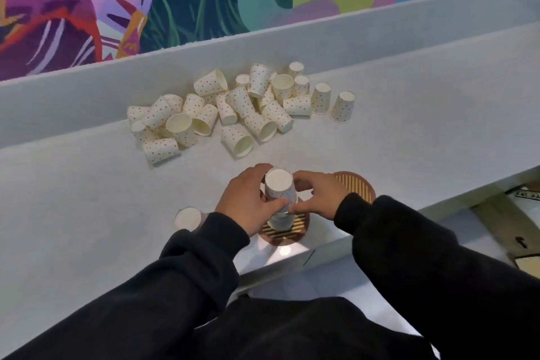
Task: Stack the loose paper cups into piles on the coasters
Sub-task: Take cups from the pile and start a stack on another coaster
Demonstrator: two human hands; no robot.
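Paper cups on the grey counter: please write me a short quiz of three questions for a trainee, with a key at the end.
1. True or false: the stack of cups stands on the near coaster.
2. Which grips the stack, the left hand or the right hand? A. left only B. right only C. both
3. Fill in: the top cup of the stack has its bottom facing ___.
Key: 1 true; 2 C; 3 up.
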